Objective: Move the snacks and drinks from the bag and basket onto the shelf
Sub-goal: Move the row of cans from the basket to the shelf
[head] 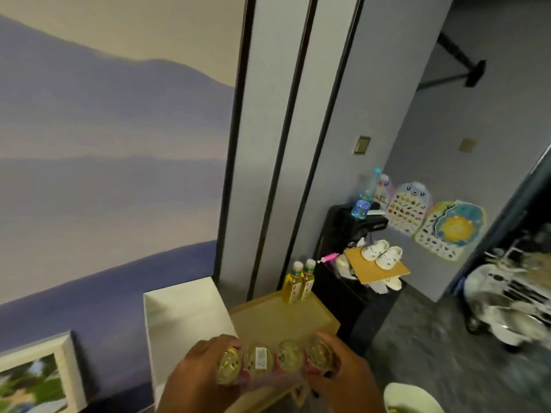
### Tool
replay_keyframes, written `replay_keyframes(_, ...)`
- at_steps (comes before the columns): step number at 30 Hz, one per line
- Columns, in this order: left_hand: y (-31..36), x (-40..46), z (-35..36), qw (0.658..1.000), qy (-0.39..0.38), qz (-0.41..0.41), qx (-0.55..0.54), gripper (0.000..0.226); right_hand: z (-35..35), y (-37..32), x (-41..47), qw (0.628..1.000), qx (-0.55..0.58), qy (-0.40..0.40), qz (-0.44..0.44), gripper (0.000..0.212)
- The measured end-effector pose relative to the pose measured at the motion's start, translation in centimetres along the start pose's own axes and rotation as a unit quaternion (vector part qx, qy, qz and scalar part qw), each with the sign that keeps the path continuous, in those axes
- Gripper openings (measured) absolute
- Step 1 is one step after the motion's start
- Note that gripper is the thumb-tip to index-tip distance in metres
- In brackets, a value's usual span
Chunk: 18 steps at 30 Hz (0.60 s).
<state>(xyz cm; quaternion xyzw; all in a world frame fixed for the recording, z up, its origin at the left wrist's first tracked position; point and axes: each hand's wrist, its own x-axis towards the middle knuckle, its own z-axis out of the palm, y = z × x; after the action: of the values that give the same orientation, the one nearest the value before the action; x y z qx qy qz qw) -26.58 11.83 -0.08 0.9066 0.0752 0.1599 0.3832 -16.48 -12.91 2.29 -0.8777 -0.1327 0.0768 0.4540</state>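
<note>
The left hand [196, 371] and right hand [343, 371] grip the ends of a four-bottle drink pack [274, 360]; beyond them, two yellow bottles [299, 282] stand on the wooden shelf [280, 320].

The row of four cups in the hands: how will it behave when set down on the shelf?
The cup row, joined only by thin wrap, may sag in the middle; both hands grip its ends. Probably light. Standing on the shelf, it should stay steady.

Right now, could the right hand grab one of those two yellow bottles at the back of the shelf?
Probably not yet: the right hand and left hand both grip the four-pack of cups. The shelf top before the yellow bottles is bare.
</note>
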Motion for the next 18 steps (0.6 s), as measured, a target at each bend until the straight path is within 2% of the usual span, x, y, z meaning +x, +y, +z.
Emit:
replay_keyframes(2,0.4,3.9,2.3,1.000,-0.016,-0.001,0.008,0.058,-1.4,1.6,3.5,1.000,-0.003,0.012,0.019,0.060)
replay_keyframes(8,-0.5,12.2,9.3,0.999,0.014,-0.003,0.028,0.063,-4.2,6.5,13.2,0.998,-0.015,-0.013,0.059,0.061)
replay_keyframes(12,-1.3,16.9,13.9,0.997,-0.039,-0.060,0.028,0.056,-4.4,11.3,20.5,0.996,-0.011,-0.052,0.077,0.061)
replay_keyframes(18,-4.3,23.9,23.1,0.985,-0.041,-0.158,0.053,0.072,-4.5,18.6,32.5,0.991,-0.050,-0.119,0.031,0.061)
